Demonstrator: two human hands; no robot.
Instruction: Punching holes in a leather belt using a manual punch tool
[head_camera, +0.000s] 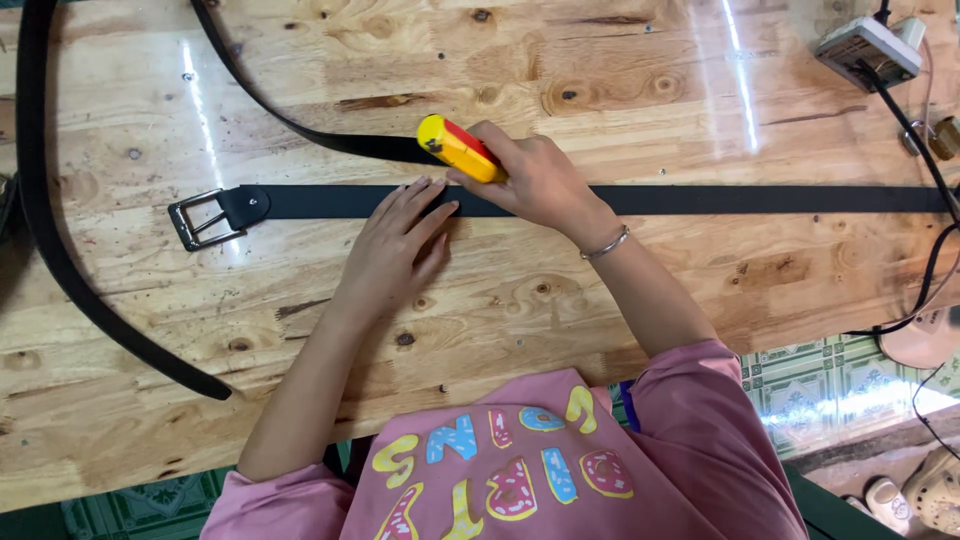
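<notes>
A black belt (720, 199) lies straight across the wooden table (620, 290), its silver buckle (203, 220) at the left end. My left hand (393, 248) lies flat with its fingertips pressing on the belt near the middle. My right hand (537, 180) grips a yellow and red tool (457, 148) held tilted just above the belt, right beside my left fingertips. A thin silver bracelet (606, 244) is on my right wrist.
A second black belt (60, 260) curves around the left side of the table and back toward the middle. A white power adapter (868, 48) with a black cable (925, 150) sits at the top right corner. Green patterned floor tiles (830, 385) and sandals show below the table edge.
</notes>
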